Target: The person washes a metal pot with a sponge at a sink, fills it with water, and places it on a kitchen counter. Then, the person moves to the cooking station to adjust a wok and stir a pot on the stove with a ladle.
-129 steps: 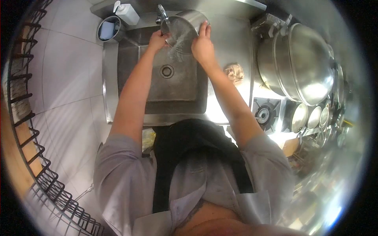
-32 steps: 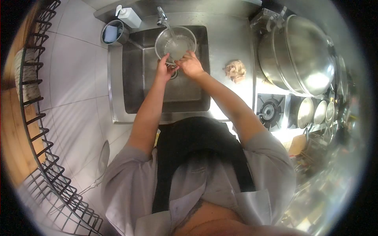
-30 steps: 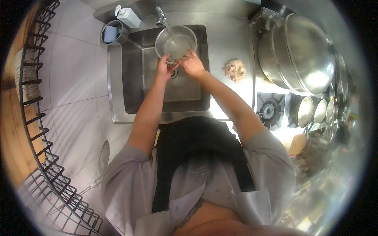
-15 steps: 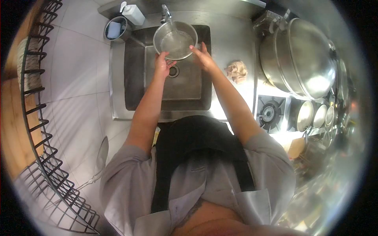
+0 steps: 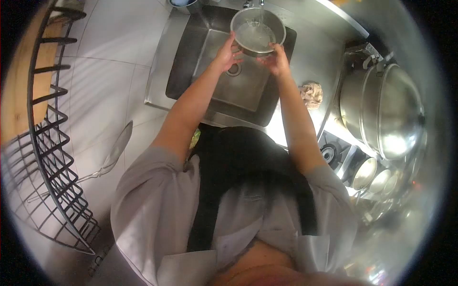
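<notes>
Water runs from the faucet point(image 5: 261, 4) into a round metal bowl point(image 5: 258, 32) at the far side of the sink point(image 5: 224, 97). The bowl holds some clear water. My left hand point(image 5: 227, 56) holds its near left rim, with the thumb at the edge and the other fingers beneath. At the near right rim, my right hand point(image 5: 276, 59) grips it, thumb on the edge and fingers curled under. The sink drain point(image 5: 233, 69) shows between and below my hands.
A crumpled brown cloth point(image 5: 311, 95) lies on the counter right of the sink. Further right are a large domed metal pot point(image 5: 398, 112), a gas burner point(image 5: 329, 153) and several pans. A black wire rack point(image 5: 52, 167) curves along the left, near a strainer point(image 5: 117, 148).
The camera view has turned and shifted, so sink and counter appear tilted. My right hand has closed on the bowl's near right rim from a more open pose. The water still runs.
</notes>
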A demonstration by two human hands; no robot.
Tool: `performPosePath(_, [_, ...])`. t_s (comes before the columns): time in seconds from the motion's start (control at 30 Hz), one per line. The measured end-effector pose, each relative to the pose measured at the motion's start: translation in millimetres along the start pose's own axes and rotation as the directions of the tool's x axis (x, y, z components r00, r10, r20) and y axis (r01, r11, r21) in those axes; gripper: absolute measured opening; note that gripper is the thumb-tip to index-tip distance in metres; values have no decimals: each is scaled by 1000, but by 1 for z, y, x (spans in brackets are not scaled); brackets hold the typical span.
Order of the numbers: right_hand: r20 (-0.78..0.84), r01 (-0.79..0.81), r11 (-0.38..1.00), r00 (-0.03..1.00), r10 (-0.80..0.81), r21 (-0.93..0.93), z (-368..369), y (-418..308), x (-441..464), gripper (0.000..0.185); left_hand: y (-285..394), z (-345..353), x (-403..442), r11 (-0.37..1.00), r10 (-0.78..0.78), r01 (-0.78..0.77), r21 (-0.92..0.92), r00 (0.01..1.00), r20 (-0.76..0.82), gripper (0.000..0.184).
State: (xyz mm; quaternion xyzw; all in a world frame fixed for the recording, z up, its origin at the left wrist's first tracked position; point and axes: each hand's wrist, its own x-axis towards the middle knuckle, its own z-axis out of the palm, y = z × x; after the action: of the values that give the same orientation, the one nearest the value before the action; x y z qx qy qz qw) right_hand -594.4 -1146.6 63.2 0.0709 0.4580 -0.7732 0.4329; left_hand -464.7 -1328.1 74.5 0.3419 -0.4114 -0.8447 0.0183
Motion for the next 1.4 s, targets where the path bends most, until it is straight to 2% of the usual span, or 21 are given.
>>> performPosePath(0.03, [-1, -6, 1000, 1000, 6, -4, 1, 0, -1, 91, -1, -4, 0, 1000, -6, 6, -4, 997, 74, 102])
performPosePath(0.1, [-38, 17, 999, 999, -19, -42, 0, -2, -5, 56, -4, -11, -3, 999, -29, 29, 14, 999, 39, 102])
performPosePath(0.17, [-33, 18, 999, 999, -20, -43, -9, 5, 4, 54, -7, -20, -3, 998, -48, 47, 36, 999, 24, 103])
performPosePath(0.23, [-35, 36, 998, 999, -38, -45, -13, 3, 4, 53, -18, -43, 1, 990, -77, 76, 121, 997, -2, 95])
performPosePath(0.3, [-5, -9, 1000, 1000, 9, 0, -9, 3, -4, 112, -22, -49, -15, 986, -80, 83, 142, 996, -30, 90])
performPosePath(0.33, [-18, 8, 1000, 1000, -8, -2, -8, 3, -3, 112, -27, -58, -18, 984, -103, 106, 143, 994, -27, 90])
performPosePath(0.4, [-183, 17, 1000, 983, -18, -6, -11, 8, 1, 108, -39, -78, -24, 980, -130, 130, 153, 992, -12, 90])
performPosePath(0.43, [-192, 29, 1000, 981, -29, -3, -16, 6, 2, 108, -46, -87, -29, 975, -143, 145, 170, 989, -27, 91])
performPosePath(0.5, [-92, -37, 998, 995, 32, -56, -24, 3, 7, 123, -59, -106, -33, 968, -156, 159, 194, 987, -34, 93])
performPosePath(0.57, [-113, -38, 995, 993, 27, -94, -30, 1, 10, 120, -74, -125, -32, 960, -196, 205, 190, 979, -64, 91])
performPosePath(0.63, [6, -30, 984, 999, 32, -175, -34, -1, 8, 122, -81, -133, -35, 963, -198, 207, 173, 978, -67, 90])
performPosePath(0.9, [-14, 23, 984, 1000, -26, -178, -40, 3, 2, 119, -69, -111, -47, 969, -182, 185, 167, 983, -30, 91])
performPosePath(1.4, [-17, -38, 995, 999, 36, -93, -45, 7, 1, 115, -75, -103, -40, 973, -196, 195, 120, 981, 0, 88])
